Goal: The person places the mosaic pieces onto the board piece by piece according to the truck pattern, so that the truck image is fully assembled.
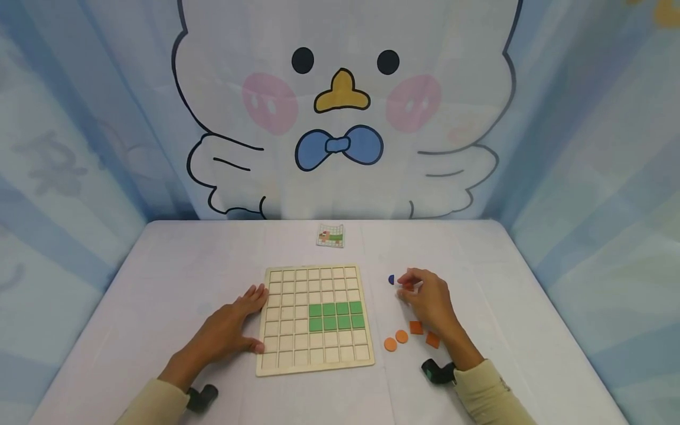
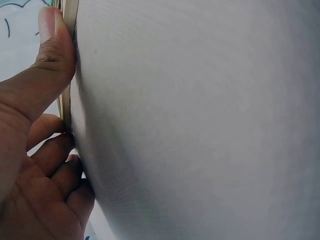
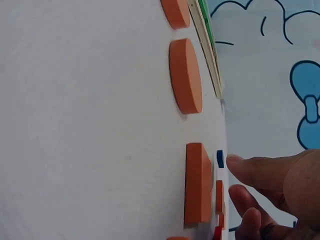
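Observation:
My left hand (image 1: 228,330) rests against the left edge of a wooden grid board (image 1: 287,345), its fingers and thumb spread along it. In the left wrist view the thumb (image 2: 50,55) touches the board's side (image 2: 70,20). Green square tiles (image 1: 329,316) fill two rows at the board's right. To the right of the board, my right hand (image 1: 429,298) is over small orange-red pieces (image 1: 408,287), partly hidden by its fingers. In the right wrist view a gap shows between thumb and fingers, with nothing held. Beside the fingertips lies a blue half-round piece (image 1: 391,279).
Two orange discs (image 1: 395,340) and orange squares (image 1: 416,327) lie near the right wrist. A small picture card (image 1: 330,236) lies behind the board. Dark wrist devices (image 1: 438,372) sit at both wrists. A printed curtain (image 1: 340,189) stands behind the white table (image 1: 212,254).

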The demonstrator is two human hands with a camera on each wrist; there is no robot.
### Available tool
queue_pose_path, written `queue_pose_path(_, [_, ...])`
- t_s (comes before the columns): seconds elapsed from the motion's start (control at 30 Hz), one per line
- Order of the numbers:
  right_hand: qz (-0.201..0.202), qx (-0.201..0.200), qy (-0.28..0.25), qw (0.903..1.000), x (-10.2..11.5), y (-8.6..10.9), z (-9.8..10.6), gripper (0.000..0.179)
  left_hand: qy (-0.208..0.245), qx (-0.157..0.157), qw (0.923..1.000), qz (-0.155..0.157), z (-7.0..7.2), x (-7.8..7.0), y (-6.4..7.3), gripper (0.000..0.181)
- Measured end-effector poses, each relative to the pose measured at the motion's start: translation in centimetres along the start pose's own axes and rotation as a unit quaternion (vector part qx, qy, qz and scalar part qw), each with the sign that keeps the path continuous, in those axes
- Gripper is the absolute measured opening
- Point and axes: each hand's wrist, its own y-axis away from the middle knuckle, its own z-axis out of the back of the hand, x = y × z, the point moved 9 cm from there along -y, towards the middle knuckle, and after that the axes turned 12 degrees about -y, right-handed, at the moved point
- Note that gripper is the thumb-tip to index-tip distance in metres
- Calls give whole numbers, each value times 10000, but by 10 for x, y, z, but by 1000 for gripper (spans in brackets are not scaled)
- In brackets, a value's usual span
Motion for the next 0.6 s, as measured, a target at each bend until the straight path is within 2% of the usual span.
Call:
queue_pose_path(0.33, [141, -38, 255, 9996, -6, -4, 7, 17, 56, -78, 9999, -49, 1, 1, 1, 121])
queue_pose_path(0.6, [-158, 102, 466, 9987, -10, -3, 9, 15, 26, -93, 9999, -83, 1, 1, 1, 120])
